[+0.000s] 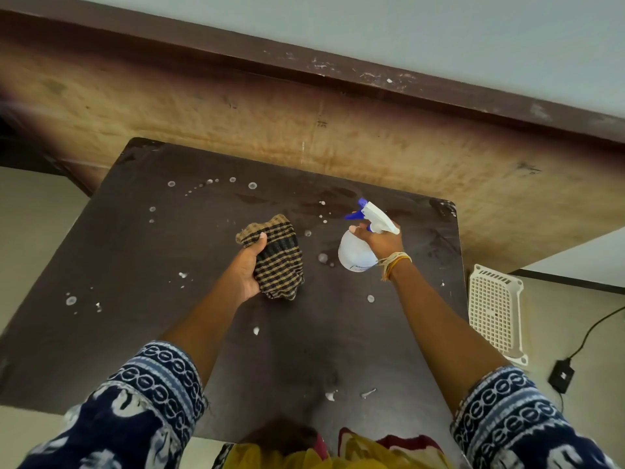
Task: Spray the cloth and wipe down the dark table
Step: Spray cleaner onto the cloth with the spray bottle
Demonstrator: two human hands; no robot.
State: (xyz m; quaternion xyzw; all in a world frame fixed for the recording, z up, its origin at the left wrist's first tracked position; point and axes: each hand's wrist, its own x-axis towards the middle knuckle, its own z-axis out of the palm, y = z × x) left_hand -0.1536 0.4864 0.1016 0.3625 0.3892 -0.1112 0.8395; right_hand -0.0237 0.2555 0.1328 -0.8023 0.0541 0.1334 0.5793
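Left hand [244, 272] grips cloth [278, 258] mid-table [135, 252]; right hand [382, 240] clasps spray bottle [355, 253], nozzle seemingly clothward. Spraying step; next, squeeze trigger.

No readable text — only a blurred, illegible mark on the spray bottle [355, 252].

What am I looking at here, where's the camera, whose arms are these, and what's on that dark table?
There is no machine: a person wears one camera on their head, looking down at their own two hands. The left hand grips a bunched checked cloth above the dark table. The right hand holds a white spray bottle with a blue nozzle aimed towards the cloth. White droplets and smears dot the tabletop. Beside the table, on the right, a white plastic basket sits on the floor.
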